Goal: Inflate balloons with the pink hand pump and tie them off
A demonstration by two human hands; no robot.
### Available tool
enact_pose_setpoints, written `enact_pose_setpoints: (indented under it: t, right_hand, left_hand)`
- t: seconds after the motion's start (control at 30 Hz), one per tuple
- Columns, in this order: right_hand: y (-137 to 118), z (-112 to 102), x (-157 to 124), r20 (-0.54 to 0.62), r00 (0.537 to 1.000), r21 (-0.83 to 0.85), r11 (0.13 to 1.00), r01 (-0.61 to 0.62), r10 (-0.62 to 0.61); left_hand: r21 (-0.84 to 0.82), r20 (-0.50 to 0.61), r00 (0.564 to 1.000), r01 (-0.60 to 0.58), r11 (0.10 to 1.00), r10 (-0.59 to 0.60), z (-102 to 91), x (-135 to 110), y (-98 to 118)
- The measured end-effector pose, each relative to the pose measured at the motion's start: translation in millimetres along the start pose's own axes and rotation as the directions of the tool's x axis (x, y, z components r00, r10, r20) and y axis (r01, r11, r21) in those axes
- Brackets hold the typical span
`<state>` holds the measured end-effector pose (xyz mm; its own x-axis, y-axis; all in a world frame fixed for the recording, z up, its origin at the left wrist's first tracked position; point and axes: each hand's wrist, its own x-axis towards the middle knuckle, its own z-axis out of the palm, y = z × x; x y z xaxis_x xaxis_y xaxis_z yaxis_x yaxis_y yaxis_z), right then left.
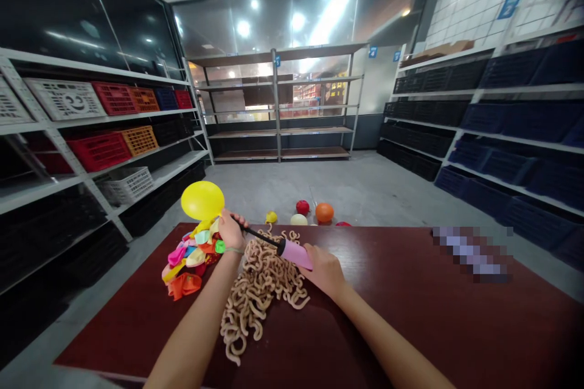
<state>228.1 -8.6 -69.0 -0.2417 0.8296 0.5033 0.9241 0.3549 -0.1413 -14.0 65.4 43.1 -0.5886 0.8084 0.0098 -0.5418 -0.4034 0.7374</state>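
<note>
A partly inflated yellow balloon (202,200) sits at the far end of a hand pump (295,253), which has a pink barrel and a black rod. My left hand (232,231) is closed around the balloon's neck and the black end of the pump. The near end of the pink barrel is gripped by my right hand (323,270). Under the pump lies a heap of beige, worm-like curled pieces (260,282). Left of my left wrist is a pile of limp balloons (185,282) in many colours.
The dark red table (365,328) carries a blurred-out item (472,254) at its right. Beyond its far edge, an orange balloon (324,213), a red balloon (302,206) and others lie on the floor. Shelves with crates (100,152) line both sides; a metal rack (276,103) stands behind.
</note>
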Motion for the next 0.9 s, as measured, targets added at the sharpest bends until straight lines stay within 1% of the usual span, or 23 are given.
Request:
enact_pose_setpoints:
  t: [0.03,0.1,0.17,0.23,0.3,0.33,0.4,0.5,0.57,0.6,0.63,0.67,0.7,0.77,0.87,0.9]
  right_hand:
    - [-0.6,0.6,0.2,-0.007,1.0,0.004,1.0,-0.008,0.008]
    - [0.3,1.4,0.2,-0.029,0.999,0.023,0.999,-0.035,0.036]
    - [3.2,1.4,-0.7,-0.058,0.997,0.059,0.997,-0.055,0.059]
    - [6.1,0.1,-2.3,-0.081,0.994,0.086,0.994,-0.062,0.069]
    - [6.6,-2.1,-3.9,-0.072,0.995,0.091,0.994,-0.057,0.064]
    - [5.9,-3.4,-4.5,-0.057,0.997,0.087,0.995,-0.052,0.057]
    - [3.1,-5.5,-5.1,-0.021,0.999,0.076,0.997,-0.034,0.035]
    - [-0.9,-7.1,-4.4,0.015,1.0,0.06,0.998,-0.008,0.008]
    - [-1.9,-6.6,-3.1,0.019,1.0,0.063,0.998,-0.003,0.002]
    - [-1.9,-6.0,-2.3,0.016,1.0,0.066,0.998,-0.005,0.004]
    - [-1.6,-5.1,-1.5,0.011,1.0,0.068,0.998,-0.011,0.01]
    - [-1.0,-4.3,-0.6,0.006,1.0,0.067,0.998,-0.021,0.021]
    - [-0.2,-3.4,0.1,0.0,0.999,0.06,0.998,-0.037,0.037]
    - [2.3,-2.5,0.8,-0.013,0.997,0.029,0.997,-0.076,0.077]
    - [5.5,-3.7,-0.4,-0.024,0.994,-0.02,0.994,-0.103,0.102]
    - [5.7,-4.8,-1.3,-0.019,0.995,-0.029,0.995,-0.095,0.095]
  left_hand:
    - [-0.002,-0.014,1.0,-0.016,1.0,0.016,4.6,-3.1,1.2]
    - [0.016,-0.012,1.0,-0.026,1.0,0.026,16.3,-21.8,-8.6]
    - [0.047,0.07,0.998,-0.011,0.999,0.007,26.7,-50.0,-29.6]
    - [0.072,0.149,0.989,0.008,0.997,-0.019,31.3,-75.9,-51.5]
    - [0.092,0.181,0.983,0.025,0.995,-0.041,28.6,-88.6,-64.1]
    - [0.097,0.179,0.983,0.033,0.995,-0.05,24.9,-88.3,-65.0]
    - [0.088,0.143,0.988,0.049,0.995,-0.061,15.3,-75.2,-55.5]
    - [0.059,0.081,0.996,0.04,0.997,-0.045,3.2,-37.9,-20.7]
    - [0.054,0.067,0.998,0.003,0.999,-0.007,1.3,-14.5,4.1]
    - [0.055,0.06,0.998,-0.017,0.998,0.013,2.5,-6.4,13.1]
    - [0.049,0.046,0.999,-0.032,0.998,0.03,5.0,-1.8,18.5]
    - [0.043,0.025,0.999,-0.043,0.998,0.042,8.4,-1.2,19.5]
    - [0.037,0.004,0.999,-0.047,0.998,0.047,12.4,-4.8,16.0]
    - [0.031,-0.027,0.999,-0.036,0.999,0.037,20.5,-23.2,-3.2]
    - [0.053,0.012,1.0,0.003,0.999,-0.003,26.8,-63.0,-44.7]
    - [0.07,0.059,0.998,0.013,0.997,-0.017,26.3,-73.5,-56.2]
